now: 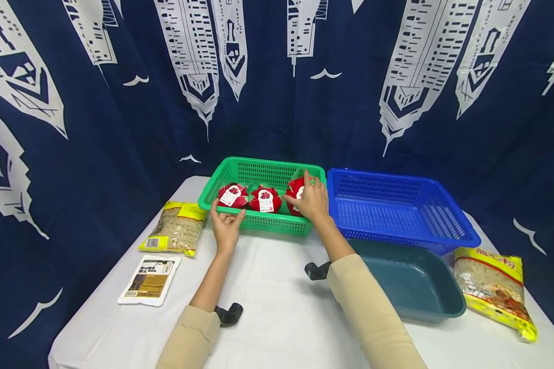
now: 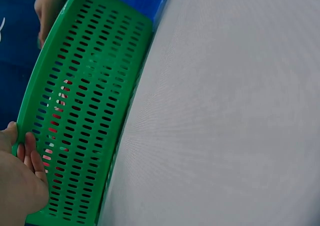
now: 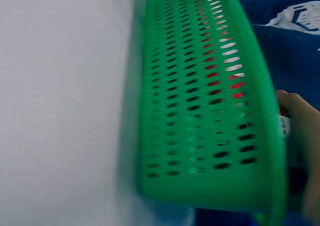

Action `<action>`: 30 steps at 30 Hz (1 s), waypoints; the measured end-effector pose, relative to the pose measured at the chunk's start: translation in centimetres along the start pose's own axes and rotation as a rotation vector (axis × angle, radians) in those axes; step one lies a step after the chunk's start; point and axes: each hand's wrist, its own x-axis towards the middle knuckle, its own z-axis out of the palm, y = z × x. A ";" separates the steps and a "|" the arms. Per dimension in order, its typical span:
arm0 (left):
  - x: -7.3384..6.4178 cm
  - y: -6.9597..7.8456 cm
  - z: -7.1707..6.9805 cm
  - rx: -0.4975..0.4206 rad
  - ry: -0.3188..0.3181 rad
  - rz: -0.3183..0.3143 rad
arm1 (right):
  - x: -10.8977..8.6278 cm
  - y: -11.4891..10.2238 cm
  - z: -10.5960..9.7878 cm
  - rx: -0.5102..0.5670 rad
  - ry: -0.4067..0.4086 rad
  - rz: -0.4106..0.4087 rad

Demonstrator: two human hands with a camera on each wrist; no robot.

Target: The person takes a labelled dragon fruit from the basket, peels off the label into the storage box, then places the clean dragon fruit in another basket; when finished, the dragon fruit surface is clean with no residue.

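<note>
A green perforated basket [image 1: 272, 224] stands at the back of the table with three red dragon fruits bearing white labels in it. My left hand [image 1: 225, 233] grips its near rim at the left; the left wrist view shows the thumb at the rim and the fingers [image 2: 31, 156] against the outer wall. Inside the right end of the basket, my right hand [image 1: 315, 200] holds one dragon fruit [image 1: 296, 188] from above. The middle dragon fruit [image 1: 258, 193] and the left dragon fruit [image 1: 240, 189] lie beside each other. In the right wrist view the basket wall hides most of the fruit.
Right of the green basket stands a blue basket [image 1: 443, 238], with a dark teal tub [image 1: 411, 287] in front. A yellow food bag [image 1: 494, 287] lies at the far right. Another yellow bag [image 1: 175, 228] and a flat white pack [image 1: 150, 281] lie at the left.
</note>
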 end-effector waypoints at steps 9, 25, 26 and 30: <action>0.4 0.1 0.3 -0.013 0.000 0.008 | -2.0 -1.3 -6.9 0.082 0.155 -0.242; 0.0 0.4 0.1 -0.016 -0.008 0.007 | -17.0 1.4 -9.3 -0.043 -0.066 -0.661; 0.0 0.3 0.1 -0.013 -0.012 0.007 | -17.4 1.4 -8.8 -0.054 -0.094 -0.672; -0.3 0.2 0.0 0.003 -0.023 -0.006 | -18.4 0.9 -6.6 -0.085 -0.200 -0.716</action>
